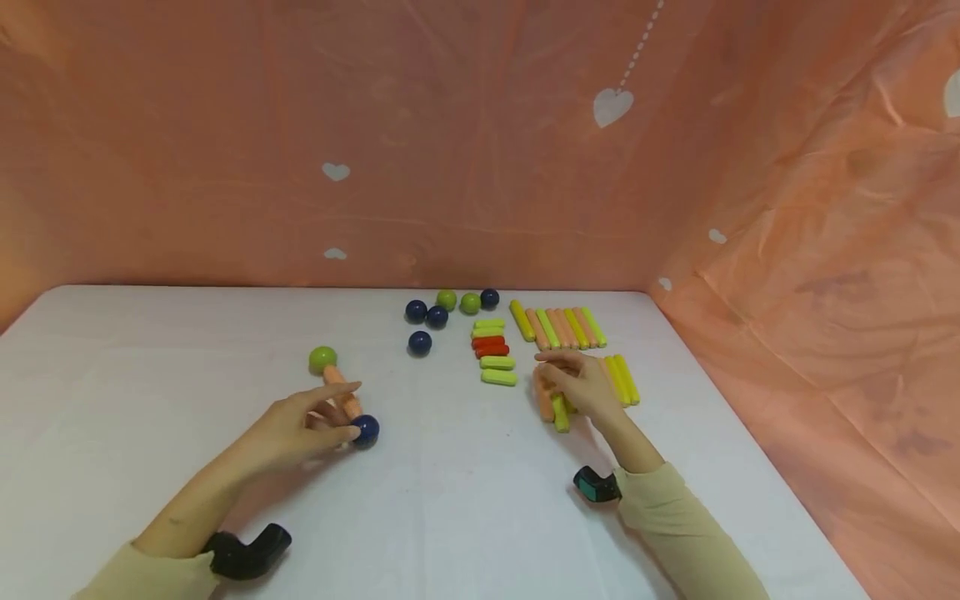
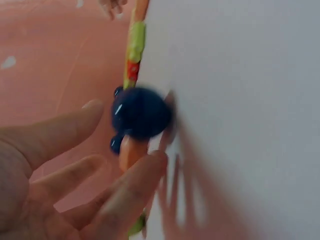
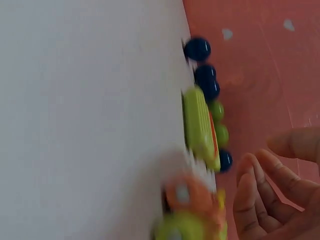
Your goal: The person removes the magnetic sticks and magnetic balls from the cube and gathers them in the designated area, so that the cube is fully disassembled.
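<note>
My left hand hovers low on the left of the table, its thumb tip right at a dark blue ball. Beyond that ball lies an orange stick, with a green ball at its far end. In the left wrist view the fingers stand spread apart, the blue ball just past their tips. Over the front row of sticks is my right hand, partly covering an orange stick and a yellow-green stick. The right wrist view shows its fingers loosely bent with nothing between them.
A back row of yellow, orange and lime sticks lies at the right. Short lime sticks and red sticks form a column mid-table. Several blue balls and green balls sit near the back edge, before an orange cloth.
</note>
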### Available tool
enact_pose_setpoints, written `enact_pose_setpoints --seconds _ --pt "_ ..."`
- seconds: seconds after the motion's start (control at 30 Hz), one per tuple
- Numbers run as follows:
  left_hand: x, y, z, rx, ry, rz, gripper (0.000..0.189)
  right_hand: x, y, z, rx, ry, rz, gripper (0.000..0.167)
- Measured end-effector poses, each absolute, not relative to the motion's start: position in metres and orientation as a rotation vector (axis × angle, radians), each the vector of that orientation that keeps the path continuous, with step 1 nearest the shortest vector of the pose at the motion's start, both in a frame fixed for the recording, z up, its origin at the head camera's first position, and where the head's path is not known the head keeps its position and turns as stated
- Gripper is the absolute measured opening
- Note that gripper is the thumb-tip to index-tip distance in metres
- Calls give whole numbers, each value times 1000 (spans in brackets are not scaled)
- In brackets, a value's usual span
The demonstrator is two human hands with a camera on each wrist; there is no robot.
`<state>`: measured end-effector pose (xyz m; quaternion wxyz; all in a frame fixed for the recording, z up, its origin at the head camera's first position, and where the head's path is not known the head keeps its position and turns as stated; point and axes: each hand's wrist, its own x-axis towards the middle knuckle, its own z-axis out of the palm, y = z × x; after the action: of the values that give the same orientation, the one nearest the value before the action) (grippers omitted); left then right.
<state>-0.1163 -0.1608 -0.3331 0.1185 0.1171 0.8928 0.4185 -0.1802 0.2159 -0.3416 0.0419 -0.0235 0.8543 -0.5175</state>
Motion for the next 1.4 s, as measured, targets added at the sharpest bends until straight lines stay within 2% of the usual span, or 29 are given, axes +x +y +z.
enact_pose_setpoints --seconds 0.13,0.3,0.6,0.83,0.93,1.03,1.23,1.4 --pt "-124 -178 -329 294 2666 1201 66 -179 182 -348 -283 2524 -1628 29" --pt "-139 -187 -330 265 2823 1142 53 -176 141 -350 -458 2415 -1652 28" --pt "-161 -184 -336 432 2824 1122 45 -173 93 -348 -508 2336 -1556 29" --pt "-160 -180 -345 448 2874 1107 32 -164 63 -351 -630 2323 -1316 42" --pt "-154 -179 -347 470 2937 1102 28 -160 58 -355 -700 2369 -1228 46" --pt "-147 -177 -346 458 2974 1055 30 -159 60 -357 -713 2420 -1185 41" --pt "-130 -175 -340 392 2924 927 46 -166 77 -356 -724 2519 -1109 26" --pt "-120 -172 -340 415 2827 968 37 -168 89 -355 -741 2539 -1101 19"
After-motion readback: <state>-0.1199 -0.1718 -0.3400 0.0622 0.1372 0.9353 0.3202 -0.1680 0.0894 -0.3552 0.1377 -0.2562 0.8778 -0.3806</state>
